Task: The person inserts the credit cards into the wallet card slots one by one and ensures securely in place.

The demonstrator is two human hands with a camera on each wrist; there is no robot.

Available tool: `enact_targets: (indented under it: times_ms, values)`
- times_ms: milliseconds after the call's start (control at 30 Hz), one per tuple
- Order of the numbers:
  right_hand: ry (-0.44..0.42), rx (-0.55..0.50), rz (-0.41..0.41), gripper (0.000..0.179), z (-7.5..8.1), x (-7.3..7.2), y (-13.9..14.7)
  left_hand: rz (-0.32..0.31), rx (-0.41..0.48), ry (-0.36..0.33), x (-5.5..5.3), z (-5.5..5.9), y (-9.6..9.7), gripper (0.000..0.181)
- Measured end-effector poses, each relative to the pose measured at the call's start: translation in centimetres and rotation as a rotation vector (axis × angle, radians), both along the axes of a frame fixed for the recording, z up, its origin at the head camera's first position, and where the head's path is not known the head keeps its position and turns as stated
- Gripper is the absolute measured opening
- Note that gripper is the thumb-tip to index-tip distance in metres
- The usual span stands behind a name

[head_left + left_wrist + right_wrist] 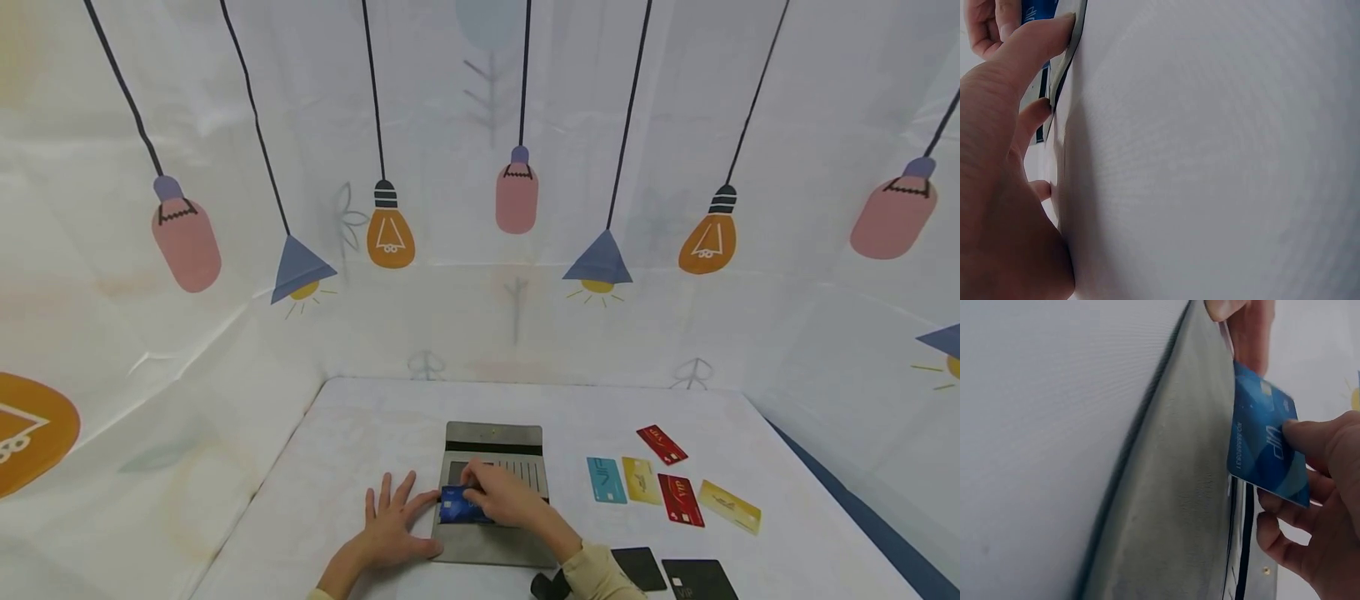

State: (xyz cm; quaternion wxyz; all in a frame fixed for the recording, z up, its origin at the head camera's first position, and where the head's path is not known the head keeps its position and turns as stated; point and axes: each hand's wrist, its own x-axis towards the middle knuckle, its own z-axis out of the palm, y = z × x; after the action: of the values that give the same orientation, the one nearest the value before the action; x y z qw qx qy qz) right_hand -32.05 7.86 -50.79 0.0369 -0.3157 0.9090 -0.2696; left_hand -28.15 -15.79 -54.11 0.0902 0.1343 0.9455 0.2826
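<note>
A grey card wallet point(493, 546) lies opened out on the white table, its flap with a dark stripe toward the far side. My right hand point(504, 493) pinches a blue VIP card point(457, 505) between thumb and fingers over the wallet's middle. In the right wrist view the blue card point(1266, 428) stands tilted, its lower edge right at the wallet's pocket edge. My left hand point(392, 523) is spread flat at the wallet's left side, with thumb and index fingertips on its edge. The left wrist view shows the left thumb point(1038, 40) pressing the wallet's rim.
Right of the wallet lie a teal card point(606, 480), a yellow card point(641, 481), a red card point(681, 500), another red card point(662, 444) and a yellow card point(730, 506). Black cards point(699, 580) lie at the near right. A patterned white curtain point(480, 317) surrounds the table.
</note>
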Motion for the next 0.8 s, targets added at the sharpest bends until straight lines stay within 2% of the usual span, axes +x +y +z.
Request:
enact_targets:
  times_ms: [300, 500, 633, 800]
  values:
    - [0.191, 0.087, -0.039, 0.015, -0.8, 0.4, -0.5, 0.001, -0.009, 0.022, 0.2, 0.0, 0.0, 0.08]
    - [0.261, 0.088, -0.078, 0.014, -1.0, 0.9, -0.8, 0.003, -0.029, 0.031, 0.2, 0.0, 0.0, 0.081]
    - [0.284, 0.06, -0.108, 0.014, -1.4, 1.1, -0.9, 0.005, -0.034, 0.035, 0.1, -0.1, 0.0, 0.082]
    - [0.239, 0.024, -0.156, 0.015, -1.7, 1.4, -1.1, 0.01, -0.036, 0.034, 0.0, -0.3, 0.0, 0.081]
